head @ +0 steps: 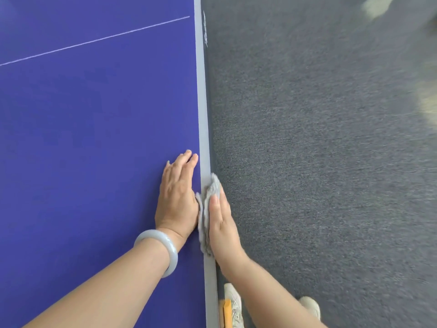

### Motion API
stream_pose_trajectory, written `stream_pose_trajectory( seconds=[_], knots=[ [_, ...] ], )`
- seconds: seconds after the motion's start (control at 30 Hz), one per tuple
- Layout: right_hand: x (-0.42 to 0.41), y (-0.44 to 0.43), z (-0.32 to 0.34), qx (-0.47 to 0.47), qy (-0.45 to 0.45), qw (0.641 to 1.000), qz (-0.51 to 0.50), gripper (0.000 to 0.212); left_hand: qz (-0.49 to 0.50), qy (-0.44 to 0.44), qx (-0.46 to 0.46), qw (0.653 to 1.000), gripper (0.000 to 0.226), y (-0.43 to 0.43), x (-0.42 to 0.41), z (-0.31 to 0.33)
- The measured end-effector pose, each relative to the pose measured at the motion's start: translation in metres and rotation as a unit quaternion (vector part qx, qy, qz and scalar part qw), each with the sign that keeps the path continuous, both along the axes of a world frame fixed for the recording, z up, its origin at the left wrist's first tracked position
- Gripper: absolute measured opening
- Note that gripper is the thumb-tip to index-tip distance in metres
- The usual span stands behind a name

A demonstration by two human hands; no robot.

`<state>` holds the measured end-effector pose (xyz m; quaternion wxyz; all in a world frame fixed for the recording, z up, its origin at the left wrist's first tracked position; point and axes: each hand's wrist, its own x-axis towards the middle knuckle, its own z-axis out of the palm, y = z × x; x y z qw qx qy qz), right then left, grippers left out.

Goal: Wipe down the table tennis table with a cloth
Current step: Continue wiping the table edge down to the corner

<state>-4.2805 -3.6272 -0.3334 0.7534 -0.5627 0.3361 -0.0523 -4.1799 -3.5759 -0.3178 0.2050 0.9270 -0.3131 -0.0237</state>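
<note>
The blue table tennis table (94, 138) fills the left half of the view, with a pale border strip along its right edge. A grey fluffy cloth (208, 202) is draped over that edge. My right hand (223, 226) presses the cloth against the table's side, thumb on top, fingers hidden below the edge. My left hand (177, 197) rests flat on the blue surface just left of the cloth, fingers straight; a pale bangle sits on its wrist.
Grey carpet (319, 162) covers the floor right of the table. My two white shoes (234, 304) stand near the table's edge at the bottom. A thin white line (94, 40) crosses the tabletop farther away.
</note>
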Motion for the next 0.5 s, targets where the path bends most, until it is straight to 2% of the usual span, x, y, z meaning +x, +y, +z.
stream_pose_trajectory(
  seconds=[0.1, 0.23, 0.37, 0.5],
  knots=[
    [-0.009, 0.009, -0.005, 0.012, 0.025, 1.0, 0.0, 0.049, 0.0, -0.004, 0.002, 1.0, 0.07, 0.0, 0.001, 0.0],
    [0.041, -0.02, -0.01, 0.015, 0.027, 0.999, -0.02, 0.05, 0.0, -0.001, -0.002, 1.0, 0.053, -0.002, 0.003, -0.001],
    [0.045, -0.021, -0.015, 0.009, 0.01, 1.0, -0.027, 0.05, 0.008, -0.006, -0.006, 1.0, 0.05, -0.001, 0.002, -0.002],
    [-0.012, 0.014, -0.015, -0.015, -0.018, 1.0, -0.014, 0.037, 0.006, -0.007, 0.008, 1.0, 0.07, 0.0, 0.0, 0.0]
  ],
)
